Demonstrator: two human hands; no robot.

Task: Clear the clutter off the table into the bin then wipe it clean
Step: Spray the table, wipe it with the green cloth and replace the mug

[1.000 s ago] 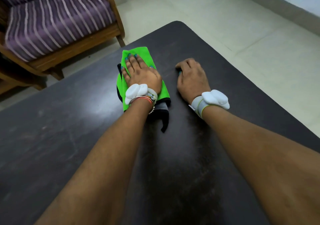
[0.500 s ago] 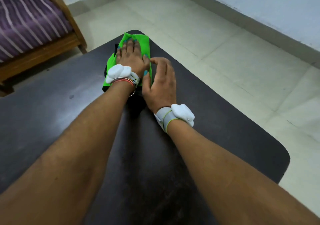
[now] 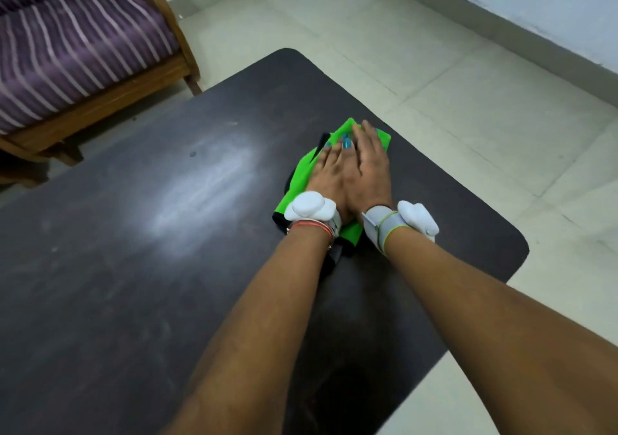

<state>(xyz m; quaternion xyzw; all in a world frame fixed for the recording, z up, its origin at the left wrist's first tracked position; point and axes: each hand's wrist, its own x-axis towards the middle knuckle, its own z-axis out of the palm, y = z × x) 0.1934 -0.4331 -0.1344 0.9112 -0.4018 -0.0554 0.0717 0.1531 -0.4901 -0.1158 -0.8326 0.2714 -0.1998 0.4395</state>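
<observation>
Under both palms lies the green cloth (image 3: 384,140), spread on the dark table (image 3: 150,267). The left hand (image 3: 327,175) presses flat on it, fingers straight. The right hand (image 3: 369,167) lies flat too, tight alongside and partly over the left. Cloth edges show beyond the fingertips and beside the left wrist.
</observation>
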